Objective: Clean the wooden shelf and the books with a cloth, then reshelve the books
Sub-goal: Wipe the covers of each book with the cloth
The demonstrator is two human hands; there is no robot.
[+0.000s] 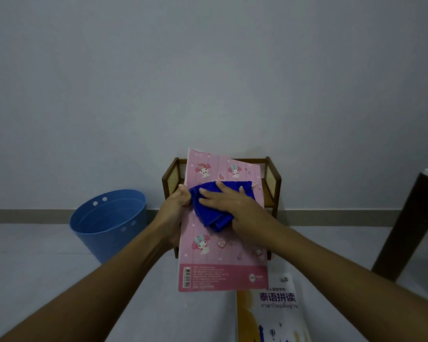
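Two books are showing. One is a thin pink softcover book (223,253) printed with cartoon rabbits and hearts. The other is a glossy white-and-yellow book (277,314) with blue lettering, lying flat on the grey floor (59,280) just below it. The left hand (176,206) is gripping the pink book's left edge with curled fingers, holding it up in front of one small dark wooden shelf (272,183) with woven cane side panels. The right hand (230,203) is pressing one crumpled blue terry cloth (208,211) onto the cover, fingers straight and spread. One round blue plastic bucket (104,233) is sitting left of the shelf, its smooth inner wall showing. The book is hiding whatever the shelf holds.
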